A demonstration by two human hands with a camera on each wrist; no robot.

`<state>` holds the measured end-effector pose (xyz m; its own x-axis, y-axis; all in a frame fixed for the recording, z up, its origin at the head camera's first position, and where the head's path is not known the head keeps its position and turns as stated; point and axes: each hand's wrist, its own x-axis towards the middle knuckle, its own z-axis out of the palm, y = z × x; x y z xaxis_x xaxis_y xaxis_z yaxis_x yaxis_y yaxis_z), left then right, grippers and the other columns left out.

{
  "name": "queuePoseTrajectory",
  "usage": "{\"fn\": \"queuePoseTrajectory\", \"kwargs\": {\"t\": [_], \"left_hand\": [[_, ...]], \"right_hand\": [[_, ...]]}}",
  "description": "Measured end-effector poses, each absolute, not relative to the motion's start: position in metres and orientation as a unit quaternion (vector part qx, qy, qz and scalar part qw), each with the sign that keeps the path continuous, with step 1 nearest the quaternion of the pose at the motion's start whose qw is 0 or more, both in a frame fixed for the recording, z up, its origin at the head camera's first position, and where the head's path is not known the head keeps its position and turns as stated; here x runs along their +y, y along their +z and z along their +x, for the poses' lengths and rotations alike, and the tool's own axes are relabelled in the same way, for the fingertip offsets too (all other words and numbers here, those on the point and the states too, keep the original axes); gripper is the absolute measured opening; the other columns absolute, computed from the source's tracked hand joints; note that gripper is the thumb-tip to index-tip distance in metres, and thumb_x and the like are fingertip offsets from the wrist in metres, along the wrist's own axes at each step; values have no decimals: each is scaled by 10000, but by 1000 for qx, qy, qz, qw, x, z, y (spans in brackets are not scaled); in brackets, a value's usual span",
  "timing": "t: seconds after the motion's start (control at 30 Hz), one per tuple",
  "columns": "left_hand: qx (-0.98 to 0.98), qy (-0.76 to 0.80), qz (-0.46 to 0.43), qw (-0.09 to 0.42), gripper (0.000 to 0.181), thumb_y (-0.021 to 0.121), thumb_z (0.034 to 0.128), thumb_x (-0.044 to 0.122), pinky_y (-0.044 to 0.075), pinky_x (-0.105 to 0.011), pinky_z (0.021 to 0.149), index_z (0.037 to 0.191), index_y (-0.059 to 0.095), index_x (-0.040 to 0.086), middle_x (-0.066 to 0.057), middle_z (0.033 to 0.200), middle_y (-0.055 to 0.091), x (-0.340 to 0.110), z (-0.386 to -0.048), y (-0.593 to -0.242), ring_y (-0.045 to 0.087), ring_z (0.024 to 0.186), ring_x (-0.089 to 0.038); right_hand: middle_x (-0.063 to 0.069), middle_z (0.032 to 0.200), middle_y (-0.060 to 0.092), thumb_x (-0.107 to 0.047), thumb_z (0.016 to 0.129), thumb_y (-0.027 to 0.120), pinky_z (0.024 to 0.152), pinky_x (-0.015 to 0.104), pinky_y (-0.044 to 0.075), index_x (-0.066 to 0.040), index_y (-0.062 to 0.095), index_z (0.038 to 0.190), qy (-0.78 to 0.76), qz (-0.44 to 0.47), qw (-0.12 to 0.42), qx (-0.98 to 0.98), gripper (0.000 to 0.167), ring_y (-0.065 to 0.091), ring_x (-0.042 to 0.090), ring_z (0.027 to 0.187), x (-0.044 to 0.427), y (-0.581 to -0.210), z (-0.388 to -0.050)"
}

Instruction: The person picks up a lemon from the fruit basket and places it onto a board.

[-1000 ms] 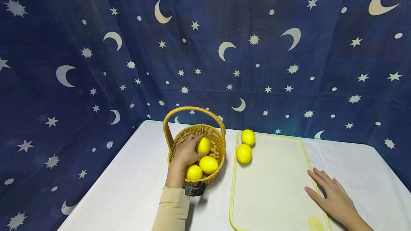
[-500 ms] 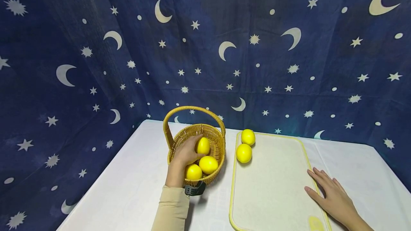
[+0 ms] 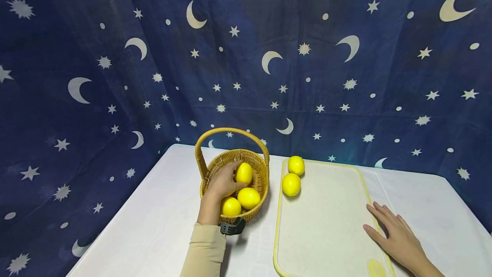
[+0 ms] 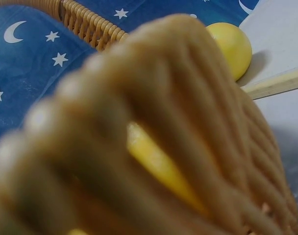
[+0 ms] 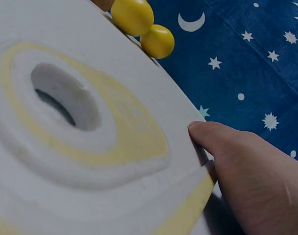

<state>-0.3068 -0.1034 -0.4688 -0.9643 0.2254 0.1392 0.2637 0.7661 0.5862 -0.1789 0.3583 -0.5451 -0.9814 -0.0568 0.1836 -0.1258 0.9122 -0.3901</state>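
Inside the wicker basket (image 3: 263, 161), my left hand (image 3: 223, 183) holds a yellow lemon (image 3: 244, 173), the thumb on its near side and the fingers behind it. Two more lemons lie in the basket's near part: one lemon (image 3: 248, 198) to the right and another lemon (image 3: 230, 206) by my wrist. The basket's weave (image 4: 188, 98) hides this hand in the left wrist view. My right hand (image 3: 397, 234) rests with extended fingers on the right edge of a white cutting board (image 3: 326, 217) with yellow trim; its thumb lies over the board.
Two lemons, a far lemon (image 3: 296, 165) and a nearer lemon (image 3: 291, 184), sit at the board's far left corner. The basket's tall handle (image 3: 232, 130) arches above its opening. A white cloth (image 3: 146, 225) covers the table, and a star-patterned blue curtain (image 3: 238, 67) hangs behind.
The lemon in my left hand has shifted very slightly up and turned a little. My right hand keeps its place on the board's edge.
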Motion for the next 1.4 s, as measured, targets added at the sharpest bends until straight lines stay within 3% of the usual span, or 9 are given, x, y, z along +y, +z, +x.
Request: {"fn": "queuePoseTrajectory", "kwargs": {"t": [0.53, 0.9, 1.4], "left_hand": [[-924, -348, -152, 47, 776, 798, 763, 233, 354, -450, 1106, 1438, 424, 161, -71, 1428, 484, -99, -305, -456, 454, 1308, -284], [-919, -362, -154, 43, 800, 812, 743, 281, 428, -385, 1052, 1436, 429, 168, -36, 1398, 521, -105, -297, -436, 533, 1235, -232], [-904, -356, -236, 4, 741, 868, 660, 296, 512, -336, 932, 1317, 548, 171, 30, 1269, 604, -97, -267, -391, 609, 1077, -153]], "right_hand": [[307, 1457, 321, -502, 920, 526, 1147, 479, -207, -34, 354, 1443, 205, 49, 87, -974, 722, 133, 481, 1410, 358, -545, -178], [298, 1459, 327, -501, 915, 533, 1151, 500, -187, -38, 376, 1432, 203, 48, 83, -975, 712, 153, 478, 1407, 359, -545, -178], [295, 1457, 330, -503, 916, 531, 1153, 474, -197, -38, 373, 1436, 203, 49, 86, -974, 715, 152, 470, 1410, 359, -545, -178]]}}
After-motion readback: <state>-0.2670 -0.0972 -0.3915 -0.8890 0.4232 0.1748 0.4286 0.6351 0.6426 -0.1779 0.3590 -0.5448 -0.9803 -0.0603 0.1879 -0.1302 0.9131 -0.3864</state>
